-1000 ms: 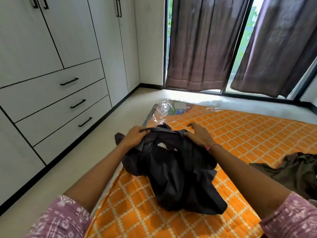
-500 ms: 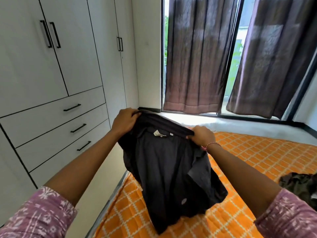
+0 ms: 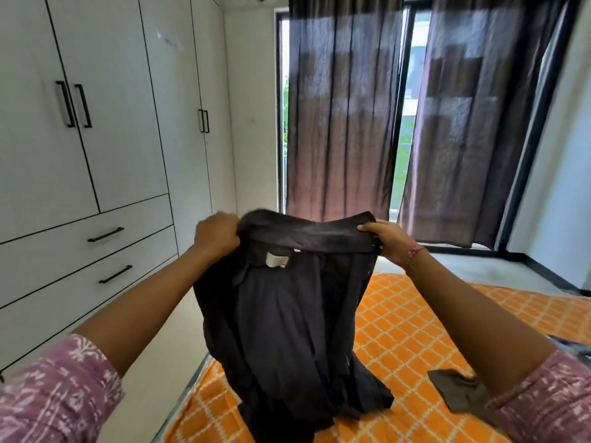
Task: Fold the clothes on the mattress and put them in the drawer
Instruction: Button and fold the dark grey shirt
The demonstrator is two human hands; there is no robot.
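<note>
Far left: white wardrobe is standing along the wall, doors closed. Two drawers below the doors, upper drawer and lower drawer, both sitting closed, each with a black bar handle.

Left hand is gripping the left end of the black garment's waistband, fingers curled round the cloth. Patterned pink sleeve is showing at the lower left edge of view.

Centre: black garment is hanging from both hands, held up above the left edge of the mattress. Waistband is stretching level between the hands; a white label is showing just under it, nearer the left hand. The lower hem is draping down and appears to be touching the mattress near its left edge; contact cannot be told for certain.

Right hand is pinching the right end of the waistband, thumb on top, fingers curled beneath. A thin red thread is circling that wrist.

Orange mattress with a white lattice pattern is lying on the floor, spreading right from under the garment.

Behind: dark sheer curtains are hanging over a tall window.

Lower right: a dark olive cloth is lying on the mattress near its near edge, partly hidden by the right forearm.
</note>
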